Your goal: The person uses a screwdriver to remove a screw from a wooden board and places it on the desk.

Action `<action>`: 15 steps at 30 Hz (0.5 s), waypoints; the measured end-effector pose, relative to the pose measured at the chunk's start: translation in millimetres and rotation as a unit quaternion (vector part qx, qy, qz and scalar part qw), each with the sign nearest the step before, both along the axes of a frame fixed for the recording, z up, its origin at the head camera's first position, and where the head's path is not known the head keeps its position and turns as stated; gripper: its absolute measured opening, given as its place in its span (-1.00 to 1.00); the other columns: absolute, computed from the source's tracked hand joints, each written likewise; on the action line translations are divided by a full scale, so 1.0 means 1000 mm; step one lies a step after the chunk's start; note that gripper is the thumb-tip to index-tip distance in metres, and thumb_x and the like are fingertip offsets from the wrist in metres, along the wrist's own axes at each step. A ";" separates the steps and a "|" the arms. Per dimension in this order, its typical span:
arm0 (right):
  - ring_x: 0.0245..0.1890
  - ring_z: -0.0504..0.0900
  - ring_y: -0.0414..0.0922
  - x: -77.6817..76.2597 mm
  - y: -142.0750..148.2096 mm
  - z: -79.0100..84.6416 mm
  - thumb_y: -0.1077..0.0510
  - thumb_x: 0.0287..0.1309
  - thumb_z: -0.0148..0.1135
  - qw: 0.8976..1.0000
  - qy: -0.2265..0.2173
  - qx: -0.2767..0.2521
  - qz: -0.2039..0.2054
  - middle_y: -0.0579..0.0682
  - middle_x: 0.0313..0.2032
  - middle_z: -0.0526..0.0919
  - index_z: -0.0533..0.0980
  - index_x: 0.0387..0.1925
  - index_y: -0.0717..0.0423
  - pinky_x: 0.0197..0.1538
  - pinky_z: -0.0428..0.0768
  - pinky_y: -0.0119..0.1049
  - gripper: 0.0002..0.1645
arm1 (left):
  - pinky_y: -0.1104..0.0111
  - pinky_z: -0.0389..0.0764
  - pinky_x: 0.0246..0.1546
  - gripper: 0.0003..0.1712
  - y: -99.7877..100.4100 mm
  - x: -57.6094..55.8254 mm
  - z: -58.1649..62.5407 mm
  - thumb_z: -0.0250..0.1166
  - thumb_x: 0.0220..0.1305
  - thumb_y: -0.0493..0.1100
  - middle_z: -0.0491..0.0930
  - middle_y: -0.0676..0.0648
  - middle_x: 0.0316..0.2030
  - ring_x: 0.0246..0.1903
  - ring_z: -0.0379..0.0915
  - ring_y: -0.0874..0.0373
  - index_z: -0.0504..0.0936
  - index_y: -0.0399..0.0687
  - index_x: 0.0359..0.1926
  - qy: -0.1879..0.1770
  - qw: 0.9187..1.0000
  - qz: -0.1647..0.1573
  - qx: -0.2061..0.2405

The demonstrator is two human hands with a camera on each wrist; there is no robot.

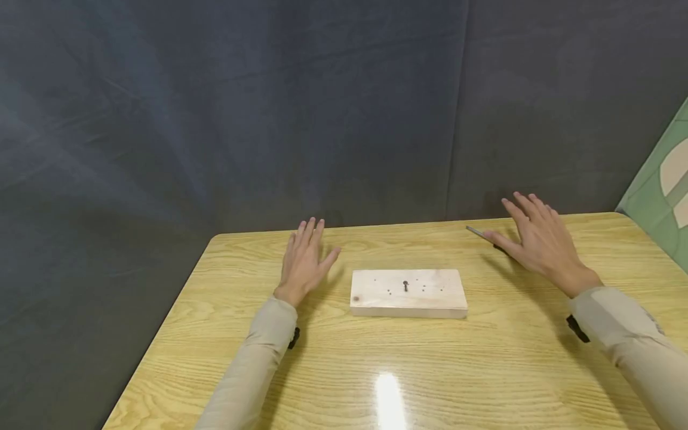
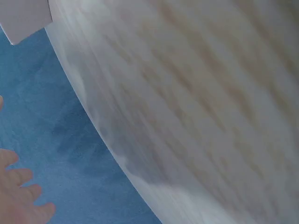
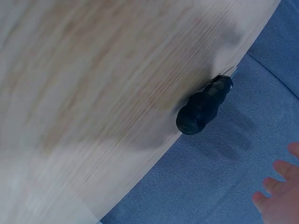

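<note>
A pale wooden block (image 1: 408,303) lies on the table between the hands, with several small dark holes and a dark screw or nail (image 1: 405,286) standing near its middle. My left hand (image 1: 303,263) hovers left of it, fingers extended and holding nothing; its fingertips (image 2: 21,186) show in the left wrist view. On the right, my right hand (image 1: 543,242) is spread above the table, empty. Beneath its thumb lies a screwdriver-like tool with a grey shaft (image 1: 475,231) and a black handle (image 3: 201,107). The hand partly hides that handle in the head view.
The wood-grain table (image 1: 333,370) ends at a far edge against a dark blue-grey curtain (image 1: 322,119). At the right side stands a green patterned panel (image 1: 658,197). A pale block corner (image 2: 25,18) enters the left wrist view.
</note>
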State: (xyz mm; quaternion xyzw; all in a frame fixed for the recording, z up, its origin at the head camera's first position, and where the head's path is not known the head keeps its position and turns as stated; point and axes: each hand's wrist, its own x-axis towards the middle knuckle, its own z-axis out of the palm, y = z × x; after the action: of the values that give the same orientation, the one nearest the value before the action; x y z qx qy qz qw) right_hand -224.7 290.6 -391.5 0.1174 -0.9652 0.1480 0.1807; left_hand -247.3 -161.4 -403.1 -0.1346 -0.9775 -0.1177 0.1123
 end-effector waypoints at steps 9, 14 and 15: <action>0.43 0.10 0.44 0.006 -0.001 -0.002 -0.27 0.30 0.17 1.000 0.001 -0.018 0.019 0.43 0.43 0.18 0.22 0.42 0.37 0.36 0.12 0.43 -0.03 | 0.00 -0.11 0.57 -0.10 0.007 0.011 0.004 -0.08 0.44 0.37 -0.05 -0.13 0.57 0.57 -0.16 -0.09 -0.02 0.01 0.58 0.000 1.000 -0.017 0.012; 0.41 0.12 0.43 0.010 0.001 -0.004 -0.24 0.29 0.19 0.999 0.002 -0.021 0.031 0.43 0.42 0.20 0.23 0.41 0.39 0.38 0.11 0.39 -0.04 | -0.02 -0.07 0.56 -0.11 0.012 0.016 0.006 -0.05 0.44 0.35 -0.01 -0.15 0.56 0.56 -0.13 -0.11 -0.02 0.01 0.58 0.003 0.999 -0.031 0.020; 0.41 0.13 0.43 0.011 0.002 -0.004 -0.24 0.29 0.20 0.999 0.003 -0.023 0.032 0.43 0.41 0.20 0.24 0.40 0.39 0.37 0.12 0.39 -0.05 | -0.01 -0.07 0.56 -0.11 0.013 0.017 0.006 -0.05 0.44 0.35 0.00 -0.16 0.56 0.56 -0.13 -0.11 -0.02 0.01 0.58 0.003 0.999 -0.033 0.020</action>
State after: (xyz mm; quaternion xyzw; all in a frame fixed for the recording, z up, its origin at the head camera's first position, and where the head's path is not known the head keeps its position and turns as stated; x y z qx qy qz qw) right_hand -214.0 292.3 -395.5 0.1447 -0.9569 0.1751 0.1812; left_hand -230.1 -148.6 -397.3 -0.1651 -0.9695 -0.1410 0.1138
